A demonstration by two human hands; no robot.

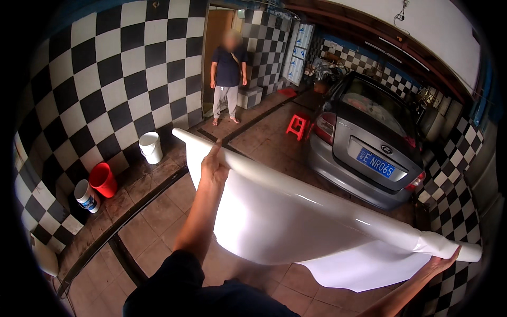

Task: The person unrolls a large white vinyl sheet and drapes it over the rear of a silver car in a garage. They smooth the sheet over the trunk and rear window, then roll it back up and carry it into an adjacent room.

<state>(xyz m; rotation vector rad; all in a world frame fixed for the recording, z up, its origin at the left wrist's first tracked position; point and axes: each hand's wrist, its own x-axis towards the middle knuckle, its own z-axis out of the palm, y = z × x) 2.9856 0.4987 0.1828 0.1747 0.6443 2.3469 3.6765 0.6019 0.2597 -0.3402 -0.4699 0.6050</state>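
Hiding floor [158,216], part-rolled white sheet [274,216] in left hand [214,168] and right hand [442,261]

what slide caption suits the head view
Left hand and right hand hold a partly unrolled glossy white sheet roll behind a silver-grey car.

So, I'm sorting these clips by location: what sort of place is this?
Probably a garage or car-wash bay: a grey car stands indoors, dark channels run through the tiled floor, and buckets stand near the checkered wall.
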